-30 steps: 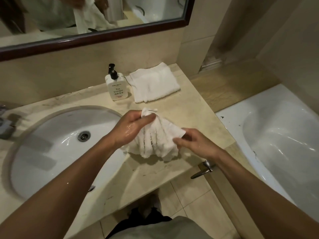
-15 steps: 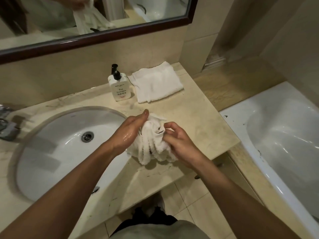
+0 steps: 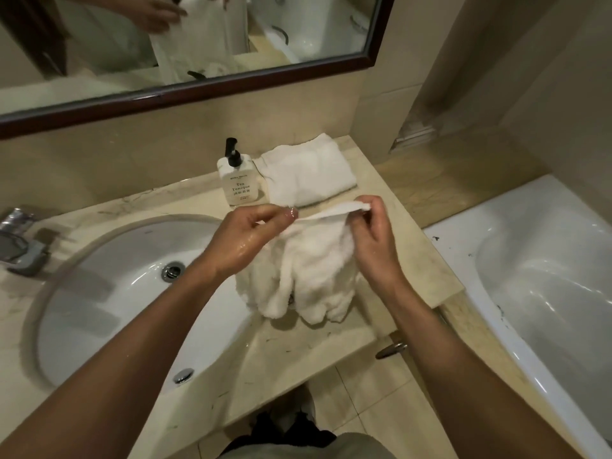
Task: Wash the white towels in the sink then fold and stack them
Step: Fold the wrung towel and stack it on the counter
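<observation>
Holding a wet, crumpled white terry towel [image 3: 308, 270] by its top hem, both hands are up over the beige marble countertop [image 3: 390, 207], just right of the sink. The left hand [image 3: 246, 238], visibly wet and shiny, has its fingers curled, and thumb and fingertips pinch the hem at the left end. The right hand [image 3: 372, 236] pinches the other end of the same hem between thumb and forefinger, with the remaining fingers bent loosely below it. The hem is pulled into a fairly taut line between the two pinch points, and the rest of the cloth hangs down from it in bunched vertical folds; whether its bottom edge touches the counter cannot be told. A second white towel, folded flat [image 3: 306, 175], lies at the back of the counter near the wall, well apart from the held one. Just left of it, nearly touching, stands a white pump bottle with a black dispenser head [image 3: 238, 180]. The oval white ceramic sink basin [image 3: 109, 286] is set into the counter on the left, with a chrome tap [image 3: 20, 240] at its far left edge. A dark-framed wall mirror [image 3: 198, 44] above reflects a hand and the cloth. A white bathtub [image 3: 543, 286] sits to the right.
</observation>
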Motion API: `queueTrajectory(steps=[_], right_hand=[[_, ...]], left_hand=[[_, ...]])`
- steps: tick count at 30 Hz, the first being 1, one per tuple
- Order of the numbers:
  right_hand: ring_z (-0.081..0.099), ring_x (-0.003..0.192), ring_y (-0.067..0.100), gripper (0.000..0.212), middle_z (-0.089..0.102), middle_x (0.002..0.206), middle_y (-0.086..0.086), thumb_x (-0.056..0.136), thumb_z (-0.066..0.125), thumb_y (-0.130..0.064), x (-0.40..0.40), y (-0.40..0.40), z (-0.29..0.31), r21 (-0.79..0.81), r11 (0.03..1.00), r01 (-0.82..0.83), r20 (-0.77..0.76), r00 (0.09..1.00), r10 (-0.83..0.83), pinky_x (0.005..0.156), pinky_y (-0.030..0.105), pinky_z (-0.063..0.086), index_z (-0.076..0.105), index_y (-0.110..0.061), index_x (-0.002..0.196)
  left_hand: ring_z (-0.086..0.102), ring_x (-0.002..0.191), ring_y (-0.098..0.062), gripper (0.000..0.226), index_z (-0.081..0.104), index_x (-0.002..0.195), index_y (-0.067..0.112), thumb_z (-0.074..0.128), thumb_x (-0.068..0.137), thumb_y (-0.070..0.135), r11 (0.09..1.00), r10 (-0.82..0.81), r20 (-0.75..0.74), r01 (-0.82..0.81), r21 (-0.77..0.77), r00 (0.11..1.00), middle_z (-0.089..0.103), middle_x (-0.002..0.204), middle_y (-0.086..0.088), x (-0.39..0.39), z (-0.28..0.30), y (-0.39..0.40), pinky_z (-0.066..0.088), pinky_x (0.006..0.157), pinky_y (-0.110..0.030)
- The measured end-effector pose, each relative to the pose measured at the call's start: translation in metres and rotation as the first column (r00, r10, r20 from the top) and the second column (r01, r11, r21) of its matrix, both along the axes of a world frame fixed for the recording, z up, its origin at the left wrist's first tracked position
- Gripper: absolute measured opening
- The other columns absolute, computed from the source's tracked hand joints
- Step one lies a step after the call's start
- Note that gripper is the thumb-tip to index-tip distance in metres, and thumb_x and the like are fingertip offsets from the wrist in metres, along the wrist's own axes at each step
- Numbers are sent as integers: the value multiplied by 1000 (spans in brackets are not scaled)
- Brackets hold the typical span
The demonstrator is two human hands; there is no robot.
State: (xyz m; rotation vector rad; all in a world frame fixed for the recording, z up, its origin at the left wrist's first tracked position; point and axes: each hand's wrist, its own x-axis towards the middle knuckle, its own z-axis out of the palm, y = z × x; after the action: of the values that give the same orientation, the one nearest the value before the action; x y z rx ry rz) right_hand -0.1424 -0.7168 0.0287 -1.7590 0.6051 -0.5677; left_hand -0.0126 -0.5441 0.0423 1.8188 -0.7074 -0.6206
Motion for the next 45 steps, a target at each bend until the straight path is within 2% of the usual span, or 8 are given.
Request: queueTrajectory(steps=[6, 11, 15, 17, 27, 33, 38, 45], right_hand=[[48, 92, -10, 21, 36, 129, -1, 106, 43, -15, -3, -79, 36, -239, 951, 196, -24, 978, -208, 91, 5, 38, 51, -5, 123], [49, 68, -11, 8, 51, 87, -10, 106, 45, -18, -16, -121, 67, -117, 969, 218, 30, 976, -216, 70, 18, 42, 51, -18, 101], [50, 75, -5, 19, 53, 88, -9, 105, 46, -13, -27, -127, 83, -128, 986, 109, 72, 992, -100, 71, 20, 42, 52, -27, 93], [51, 78, -6, 8, 54, 90, -10, 102, 52, -23, -34, -126, 87, -180, 984, 1, 21, 1000, 3, 73, 19, 43, 52, -29, 97], [56, 83, 23, 24, 60, 97, 3, 85, 67, -45, -47, -146, 111, -677, 652, -342, -396, 916, 70, 66, 32, 39, 55, -27, 95], [55, 102, 25, 45, 57, 108, 2, 90, 71, -40, -31, -135, 108, -668, 608, -430, -609, 785, -113, 80, 34, 41, 57, -25, 130], [56, 91, 23, 23, 64, 96, 0, 96, 62, -43, -22, -129, 106, -785, 486, -385, -524, 831, -188, 69, 34, 39, 67, -23, 105], [58, 78, 16, 16, 63, 83, -4, 94, 67, -13, -25, -147, 137, -464, 846, -262, -289, 948, 135, 73, 38, 46, 62, -23, 84]], left_hand=[[60, 85, 5, 67, 68, 119, 40, 73, 63, 75, 978, -73, 345, -2, 211, 936, 69, 97, 15, 44, 36, 28, 43, 73, -25], [54, 83, -7, 90, 48, 147, 31, 84, 67, 52, 946, -207, 551, 20, 325, 808, 52, 101, 11, 73, 58, 40, 48, 77, -34], [59, 65, -19, 38, 75, 96, 17, 70, 84, 52, 962, -158, 674, -40, 269, 722, 61, 80, -2, 86, 66, 47, 40, 59, -31], [53, 55, -25, 53, 65, 71, 11, 52, 84, 60, 981, -108, 706, -39, 188, 700, 56, 62, -4, 92, 67, 50, 34, 54, -32], [52, 53, -28, 65, 74, 83, 18, 33, 90, 67, 978, -21, 881, -171, 116, 473, 52, 56, -2, 97, 102, 51, 40, 52, -32], [53, 57, -12, 65, 62, 71, 30, 46, 66, 93, 926, -273, 768, -60, 374, 579, 57, 58, 9, 82, 85, 42, 39, 53, -28], [55, 57, -17, 50, 72, 77, 29, 57, 80, 77, 920, -271, 786, -92, 382, 556, 61, 61, 5, 87, 76, 36, 42, 52, -29], [44, 58, -13, 33, 66, 74, 5, 58, 98, 26, 996, 66, 807, -91, -15, 587, 45, 70, 1, 88, 80, 24, 35, 56, -20]])
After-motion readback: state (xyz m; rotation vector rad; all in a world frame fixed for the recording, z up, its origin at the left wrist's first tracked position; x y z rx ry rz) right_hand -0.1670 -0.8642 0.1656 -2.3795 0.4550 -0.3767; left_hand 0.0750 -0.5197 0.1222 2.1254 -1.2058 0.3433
